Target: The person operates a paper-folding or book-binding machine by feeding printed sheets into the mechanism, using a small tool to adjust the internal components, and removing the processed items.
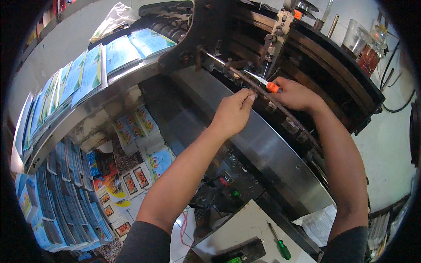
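Observation:
My right hand (296, 94) is closed around the orange handle of a knife-like tool (274, 87). Its pale, pointed metal blade reaches up and left, over a long thin metal rod (291, 117) on a dark machine (324, 61). Just left of it, my left hand (234, 113) is closed in a pinch at the rod's near side, thumb and forefinger together. Whatever those fingers hold is hidden. Below the rod runs a smooth grey metal panel (267, 144) of the machine, under both wrists.
Light-blue printed sheets (87, 72) lie along a metal ledge at the left. Below them stand tall stacks of printed paper (70, 197). A green-handled screwdriver (280, 245) and a dark tray (239, 253) rest on a pale surface. A clear cup (354, 37) and a bottle (372, 50) stand far right.

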`<state>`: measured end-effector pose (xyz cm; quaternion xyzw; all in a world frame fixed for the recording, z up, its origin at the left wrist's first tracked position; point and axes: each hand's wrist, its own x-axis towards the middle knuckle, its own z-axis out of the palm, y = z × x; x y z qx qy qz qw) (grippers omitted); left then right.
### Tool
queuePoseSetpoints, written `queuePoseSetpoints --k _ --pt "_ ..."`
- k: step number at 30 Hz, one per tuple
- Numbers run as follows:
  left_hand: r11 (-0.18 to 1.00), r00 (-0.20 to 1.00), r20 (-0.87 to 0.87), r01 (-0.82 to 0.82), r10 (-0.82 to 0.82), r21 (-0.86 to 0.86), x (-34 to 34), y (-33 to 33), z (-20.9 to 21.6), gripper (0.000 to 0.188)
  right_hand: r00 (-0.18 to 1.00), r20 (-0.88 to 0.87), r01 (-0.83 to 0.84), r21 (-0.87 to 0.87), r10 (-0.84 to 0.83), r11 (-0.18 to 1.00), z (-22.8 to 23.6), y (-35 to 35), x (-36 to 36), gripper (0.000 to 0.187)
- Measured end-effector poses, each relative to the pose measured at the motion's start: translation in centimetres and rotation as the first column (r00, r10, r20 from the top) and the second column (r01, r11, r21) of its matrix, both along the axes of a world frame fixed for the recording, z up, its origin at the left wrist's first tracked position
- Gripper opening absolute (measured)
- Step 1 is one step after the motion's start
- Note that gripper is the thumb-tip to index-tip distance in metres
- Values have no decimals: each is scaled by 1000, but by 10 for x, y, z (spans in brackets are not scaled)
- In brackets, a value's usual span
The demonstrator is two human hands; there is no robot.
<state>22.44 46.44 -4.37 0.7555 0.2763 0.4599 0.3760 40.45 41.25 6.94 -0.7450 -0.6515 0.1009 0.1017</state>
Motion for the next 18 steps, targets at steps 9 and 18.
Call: queuePoseSetpoints --k 9,18 --pt "996 996 -15 -90 90 -26 6 -1 0 26 960 278 5 68 -24 998 -8 2 -15 40" --pt "991 988 -72 -135 134 -7 5 0 6 26 964 258 46 69 -63 997 -7 5 -15 37"
